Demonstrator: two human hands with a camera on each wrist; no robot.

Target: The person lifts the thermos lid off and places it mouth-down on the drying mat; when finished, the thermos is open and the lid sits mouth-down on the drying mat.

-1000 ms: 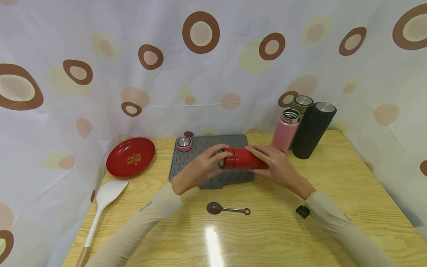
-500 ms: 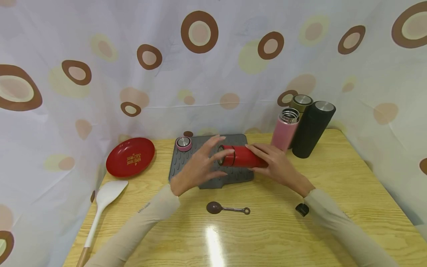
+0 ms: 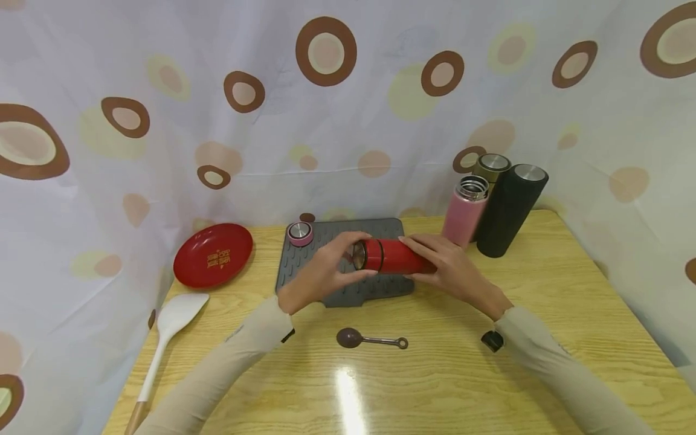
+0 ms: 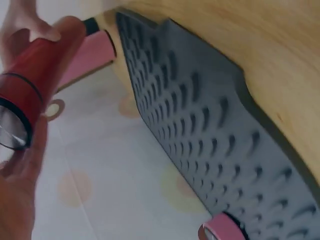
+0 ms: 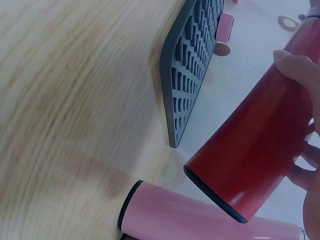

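Both R hand (image 3: 448,266) (round body) & L hand (image 3: 321,266) (thumb & fingers round lid end) hold red flask (image 3: 399,256), approx. horiz.; I see it raised clear of grey mat (image 3: 345,295). Pink cap (image 3: 300,234) sits at mat's far L corner; pink flask (image 3: 463,220), black flask (image 3: 508,214) stand far R; brown spoon (image 3: 350,339) on bench (image 3: 435,386), nearer.

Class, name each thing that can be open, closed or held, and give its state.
Red flask: lid on, held on its side
Left hand: gripping its lid end
Right hand: gripping its body
Pink flask: open, standing
Pink lid: off, on the gray mat
Black flask: closed, standing
Gold flask: closed, partly hidden
Spoon: not held
Spatula: not held
Red plate: not held
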